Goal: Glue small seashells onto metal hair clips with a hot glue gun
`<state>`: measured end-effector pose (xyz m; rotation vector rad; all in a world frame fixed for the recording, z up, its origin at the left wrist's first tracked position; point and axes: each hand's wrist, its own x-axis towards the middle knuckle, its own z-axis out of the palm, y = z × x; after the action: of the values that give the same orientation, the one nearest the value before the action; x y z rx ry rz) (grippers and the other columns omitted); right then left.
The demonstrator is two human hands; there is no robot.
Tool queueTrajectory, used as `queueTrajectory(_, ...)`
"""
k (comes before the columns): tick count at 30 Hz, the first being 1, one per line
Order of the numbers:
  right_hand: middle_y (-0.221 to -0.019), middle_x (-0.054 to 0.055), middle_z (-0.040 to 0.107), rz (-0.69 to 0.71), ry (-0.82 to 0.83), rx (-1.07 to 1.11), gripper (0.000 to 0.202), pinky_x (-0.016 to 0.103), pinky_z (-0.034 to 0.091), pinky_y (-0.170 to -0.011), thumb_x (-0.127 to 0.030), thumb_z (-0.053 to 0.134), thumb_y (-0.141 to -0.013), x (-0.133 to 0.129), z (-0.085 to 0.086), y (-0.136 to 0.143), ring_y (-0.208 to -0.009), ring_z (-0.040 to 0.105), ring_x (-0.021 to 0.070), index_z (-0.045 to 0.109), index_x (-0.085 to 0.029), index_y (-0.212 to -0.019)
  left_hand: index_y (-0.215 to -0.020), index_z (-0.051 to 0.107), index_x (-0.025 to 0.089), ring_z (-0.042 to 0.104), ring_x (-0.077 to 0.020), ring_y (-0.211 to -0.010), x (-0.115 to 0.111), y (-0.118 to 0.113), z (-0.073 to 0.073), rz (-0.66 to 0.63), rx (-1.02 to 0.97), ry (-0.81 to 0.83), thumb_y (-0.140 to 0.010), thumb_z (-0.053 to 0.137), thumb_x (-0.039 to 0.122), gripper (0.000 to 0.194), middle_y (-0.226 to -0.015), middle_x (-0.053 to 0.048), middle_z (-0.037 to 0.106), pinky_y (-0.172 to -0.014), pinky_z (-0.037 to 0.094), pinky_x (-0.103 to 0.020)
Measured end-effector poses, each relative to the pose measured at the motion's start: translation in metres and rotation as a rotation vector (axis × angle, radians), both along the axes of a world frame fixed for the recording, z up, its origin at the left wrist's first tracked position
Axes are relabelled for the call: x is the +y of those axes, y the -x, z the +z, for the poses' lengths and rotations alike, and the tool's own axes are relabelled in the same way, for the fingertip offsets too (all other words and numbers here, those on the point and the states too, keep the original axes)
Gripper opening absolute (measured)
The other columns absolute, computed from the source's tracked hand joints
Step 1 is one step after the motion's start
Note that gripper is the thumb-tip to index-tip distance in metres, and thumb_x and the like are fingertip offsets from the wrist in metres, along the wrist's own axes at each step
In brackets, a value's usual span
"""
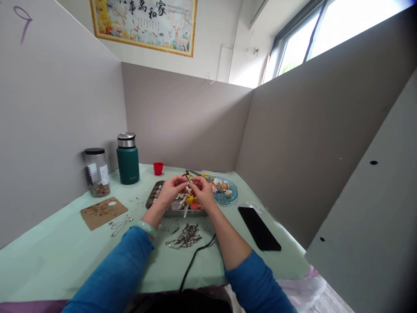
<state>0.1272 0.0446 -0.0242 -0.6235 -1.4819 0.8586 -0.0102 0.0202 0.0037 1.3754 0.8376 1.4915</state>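
Observation:
Above a metal tray (169,213), my left hand (172,189) and my right hand (201,189) meet with their fingertips pinched close together. Whatever lies between the fingertips is too small to make out. Shell-like pieces (157,191) and a yellow star-shaped piece (191,199) lie in the tray, partly hidden by my hands. Nearer to me, a heap of small metal pins (188,237) rests on the table below my wrists.
Right of the tray stands a blue plate (232,198) of shells; pliers (206,176) lie behind. A black phone (259,228) is at right. At left are a green bottle (128,161), a jar (97,174), a brown card (103,214) and large safety pins (121,224). A black cable (194,255) crosses the front.

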Motion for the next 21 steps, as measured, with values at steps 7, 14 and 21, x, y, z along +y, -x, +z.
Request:
queueTrajectory(7, -0.068, -0.003, 0.061, 0.006, -0.002, 0.003, 0.025, 0.022, 0.045, -0.048, -0.037, 0.064, -0.075, 0.0021, -0.0026, 0.0003, -0.049, 0.055, 0.0098, 0.057, -0.021, -0.093, -0.075, 0.061, 0.014, 0.057, -0.0126, -0.055, 0.0001, -0.0012, 0.0004, 0.011, 0.000, 0.000, -0.053, 0.080, 0.037, 0.037, -0.062, -0.001, 0.063, -0.056, 0.046, -0.025)
queueTrajectory(14, -0.069, -0.002, 0.061, 0.018, 0.006, 0.005, 0.024, 0.022, 0.046, -0.048, -0.035, 0.063, -0.075, 0.0028, -0.0030, 0.0000, -0.049, 0.055, 0.0096, 0.057, -0.020, -0.093, -0.074, 0.061, 0.013, 0.056, -0.0111, -0.054, 0.0009, -0.0002, -0.0011, 0.004, 0.024, -0.001, -0.056, 0.078, 0.037, 0.034, -0.061, 0.000, 0.061, -0.055, 0.045, -0.024)
queueTrajectory(21, -0.068, -0.003, 0.061, 0.020, 0.019, 0.006, 0.024, 0.021, 0.045, -0.047, -0.035, 0.063, -0.075, 0.0009, -0.0010, 0.0005, -0.048, 0.055, 0.0092, 0.057, -0.020, -0.093, -0.074, 0.061, 0.014, 0.056, -0.0111, -0.054, 0.0019, -0.0004, -0.0015, 0.004, 0.022, -0.010, -0.056, 0.078, 0.036, 0.034, -0.061, 0.001, 0.061, -0.056, 0.046, -0.024)
